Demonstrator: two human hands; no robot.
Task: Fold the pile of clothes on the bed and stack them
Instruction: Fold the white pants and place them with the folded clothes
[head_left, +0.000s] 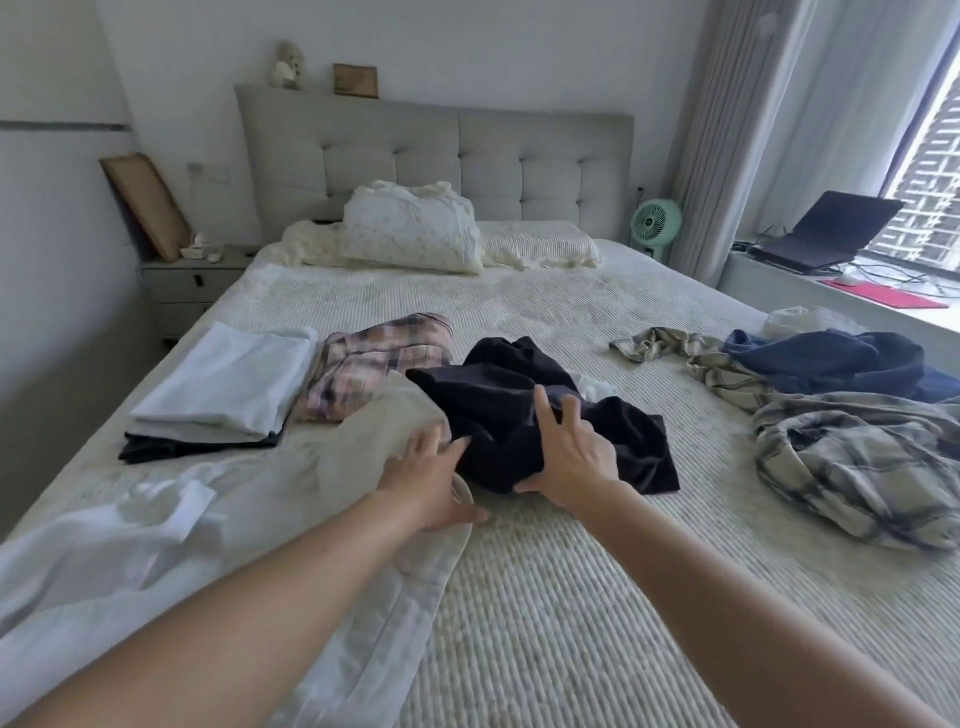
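Observation:
A crumpled dark navy garment (498, 400) lies in the middle of the bed (571, 597). My right hand (566, 452) rests on its near edge, fingers spread, thumb tucked under the cloth. My left hand (431, 478) lies flat with straight fingers touching the garment's left edge, over a cream garment (379, 431) spread below it. To the left stands a folded stack, white on top (228, 384), dark beneath. A folded pink plaid piece (374, 358) lies beside the stack.
Unfolded clothes lie at the right: a blue garment (831, 358), a grey plaid shirt (857, 467) and a pale checked piece (670, 348). A white garment (104, 551) sprawls at the near left. Pillows (410, 234) sit by the headboard; a laptop (826, 234) stands on the window ledge.

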